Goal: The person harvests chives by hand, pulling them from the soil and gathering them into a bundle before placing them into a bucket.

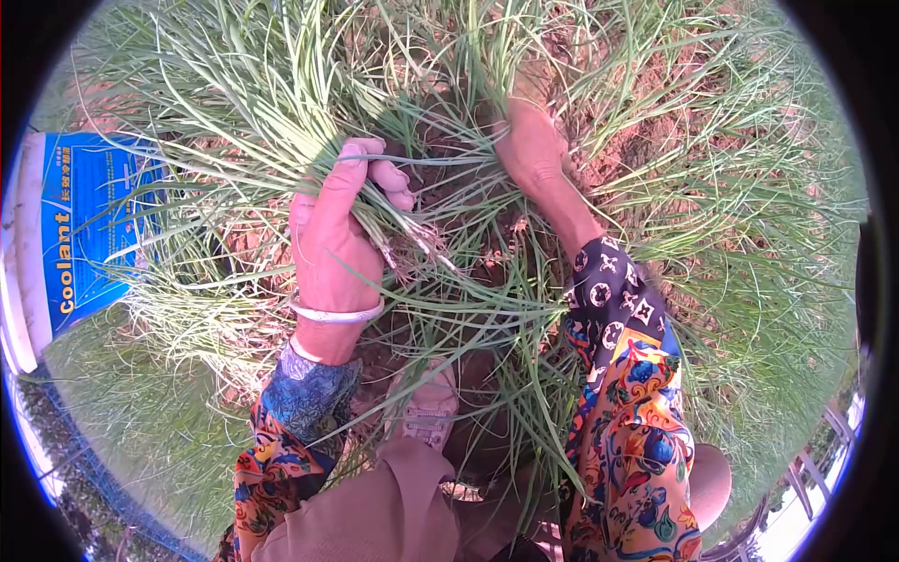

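Observation:
My left hand [342,229], with a white bangle at the wrist, is closed around a bunch of long green stalks [281,122]. Their pale, root-covered ends [412,245] stick out below the fingers, pointing toward the lower right. Up and to the right, my right hand [534,145] reaches down among growing green plants [487,56]. Its fingers are hidden by leaves and shadow, so what they touch cannot be made out. Reddish soil [618,155] shows beside that hand.
A white container with a blue "Coolant" label [94,225] stands at the left. Dense green plants [768,262] surround the hands. A light-coloured shoe [426,403] shows below, between the sleeves, with more stalks lying across the middle.

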Demonstrator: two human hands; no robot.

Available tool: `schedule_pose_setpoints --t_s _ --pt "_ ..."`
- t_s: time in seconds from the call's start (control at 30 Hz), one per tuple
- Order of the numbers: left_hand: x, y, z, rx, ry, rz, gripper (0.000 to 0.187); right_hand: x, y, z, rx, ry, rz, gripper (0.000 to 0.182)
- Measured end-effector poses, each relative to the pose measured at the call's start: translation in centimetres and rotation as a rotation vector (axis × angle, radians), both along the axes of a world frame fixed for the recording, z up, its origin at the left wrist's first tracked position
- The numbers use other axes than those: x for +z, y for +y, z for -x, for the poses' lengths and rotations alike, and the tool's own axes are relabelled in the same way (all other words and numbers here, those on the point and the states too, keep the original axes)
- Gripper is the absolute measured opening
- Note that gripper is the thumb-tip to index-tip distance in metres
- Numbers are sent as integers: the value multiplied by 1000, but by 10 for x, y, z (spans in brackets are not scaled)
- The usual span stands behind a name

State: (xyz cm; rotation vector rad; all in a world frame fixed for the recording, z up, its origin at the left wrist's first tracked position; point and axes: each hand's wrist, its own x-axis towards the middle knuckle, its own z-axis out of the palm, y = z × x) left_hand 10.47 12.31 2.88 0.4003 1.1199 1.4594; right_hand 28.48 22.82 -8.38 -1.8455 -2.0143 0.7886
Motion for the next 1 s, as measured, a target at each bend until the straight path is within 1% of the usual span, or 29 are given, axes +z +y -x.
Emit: schedule_pose_setpoints --t_s 0.03,0.1,0.13,0.27,0.33,0.4,0.43,0.47,0.5,0.53,0.57,0.63,0.7,0.73,0.77,0.8,0.87,0.9,0.93,1.0 --pt "0 0 1 -1 28 -1 26 -1 -2 0 54 -28 -16 24" --pt "0 -1 1 -3 82 -2 26 0 -7 0 51 -40 -47 23" --pt "1 -1 0 -1 61 9 26 0 -8 -1 47 -48 -62 23" --pt "1 0 -4 -12 8 22 27 -5 6 0 -20 -62 24 23" --pt "3 -1 -2 -3 -16 11 27 -18 12 2 -24 -75 17 23" --pt "13 -1 3 22 -58 0 27 -24 12 -2 -59 -41 -60 24" --pt "18 -1 5 62 -125 -5 25 -24 9 -3 -85 -2 -80 23" --pt "18 -3 12 48 -101 -47 25 -24 5 -2 -111 39 -100 23" --pt "19 -5 18 31 -76 -88 24 -14 3 -1 -161 34 -32 20" --pt "22 -5 21 12 -52 -130 24 -12 3 1 -168 0 -32 20" --pt "26 -10 22 32 -32 -123 24 -10 3 1 -176 -35 -31 20" --pt "39 -12 25 59 4 -202 24 -9 2 1 -173 -103 -51 22" --pt "49 -13 39 80 60 -271 24 -13 4 -5 -251 106 -18 25" --pt "52 -13 46 83 97 -303 24 3 3 1 -289 208 -1 26" --pt "53 -12 48 101 94 -271 23 21 1 3 -470 476 223 31" --pt "53 -11 46 121 90 -198 22 36 -2 9 -474 569 231 32" --pt "41 -12 30 112 239 -66 24 58 -7 14 -487 761 236 35" --pt "32 -19 32 -7 213 -14 30 79 -11 21 -333 712 215 34" --pt "24 -17 24 3 211 -1 39 100 -18 30 -180 657 192 34" --pt "21 -18 17 -147 258 -31 52 132 -40 54 96 442 102 32"
